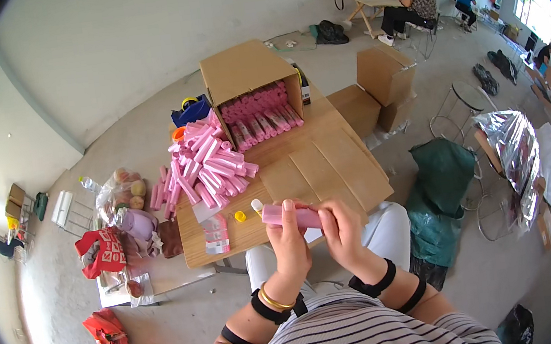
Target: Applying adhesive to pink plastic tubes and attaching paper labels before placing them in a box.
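Note:
Between my two hands I hold a pink tube (272, 214) at the near edge of the wooden table. My left hand (289, 236) is closed round its left part, thumb on top. The fingers of my right hand (343, 227) grip its right end. Just left of the tube is a small white-topped piece (257, 206), and a yellow cap (240, 216) lies beside it. A sheet of pink and white labels (216, 235) is near the table's left corner. Behind these is a heap of pink tubes (212, 162).
A cardboard box (246, 69) on its side holds rows of pink tubes, its flap (323, 169) spread over the table (196, 254). A blue tape dispenser (190, 111) stands behind the heap. Green sacks (444, 186) stand right, bags (101, 252) left. Other people sit farther off.

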Motion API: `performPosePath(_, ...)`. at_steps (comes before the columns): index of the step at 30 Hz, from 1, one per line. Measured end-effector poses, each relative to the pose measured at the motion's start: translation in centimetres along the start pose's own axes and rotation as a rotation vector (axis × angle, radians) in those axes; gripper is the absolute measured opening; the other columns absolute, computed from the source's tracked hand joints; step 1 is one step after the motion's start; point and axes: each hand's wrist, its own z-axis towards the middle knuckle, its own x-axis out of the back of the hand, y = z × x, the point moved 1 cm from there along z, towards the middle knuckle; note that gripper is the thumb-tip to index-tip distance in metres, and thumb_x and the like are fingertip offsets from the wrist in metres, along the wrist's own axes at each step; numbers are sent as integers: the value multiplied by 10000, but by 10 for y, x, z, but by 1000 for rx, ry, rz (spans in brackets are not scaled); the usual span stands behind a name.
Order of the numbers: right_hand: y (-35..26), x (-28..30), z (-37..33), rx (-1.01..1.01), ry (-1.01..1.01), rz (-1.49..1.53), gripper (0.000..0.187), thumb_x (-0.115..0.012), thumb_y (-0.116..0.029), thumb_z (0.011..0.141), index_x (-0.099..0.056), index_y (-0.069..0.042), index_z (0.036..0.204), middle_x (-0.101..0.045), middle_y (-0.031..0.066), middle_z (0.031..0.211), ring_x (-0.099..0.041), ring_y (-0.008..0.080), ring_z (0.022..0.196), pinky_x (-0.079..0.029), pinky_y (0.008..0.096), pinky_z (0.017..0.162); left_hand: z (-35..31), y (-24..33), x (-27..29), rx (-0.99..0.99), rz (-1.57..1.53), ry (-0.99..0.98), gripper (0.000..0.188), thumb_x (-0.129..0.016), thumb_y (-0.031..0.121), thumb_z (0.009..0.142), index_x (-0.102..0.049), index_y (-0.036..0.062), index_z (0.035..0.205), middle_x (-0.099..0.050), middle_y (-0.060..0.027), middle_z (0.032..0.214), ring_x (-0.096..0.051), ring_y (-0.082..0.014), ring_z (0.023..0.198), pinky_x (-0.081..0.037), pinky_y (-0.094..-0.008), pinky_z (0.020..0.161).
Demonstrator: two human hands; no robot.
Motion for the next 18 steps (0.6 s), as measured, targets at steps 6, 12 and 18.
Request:
performPosePath(6,14,13,4,-205,-136,313,254,-542,-194,952,-534,7,1107,-598,114,804,-606,215,715,-472,314,647,21,-3,22,123,259,-245,201,-556,226,952,-580,46,868,-620,-22,775,-587,-101,706,-457,-245,610)
performPosePath(12,5,14,31,9,-550,-52,274,-683,-258,844,-580,-41,975,-557,69,697,-546,181,604,-427,306,552,14,-11,33,206,628,-738,105,-577,114,897,-603,28,951,-620,-18,729,-609,-100,627,-481,-241,544)
performPosePath(18,55,4,3,-272,-347,-203,224,-632,-205,869,-514,-36,781,-488,82,549,-490,223,488,-361,349,476,5,-43,57,-105,1429,-570,193,-641,190,869,-584,10,909,-593,8,711,-625,-144,654,-479,-322,564)
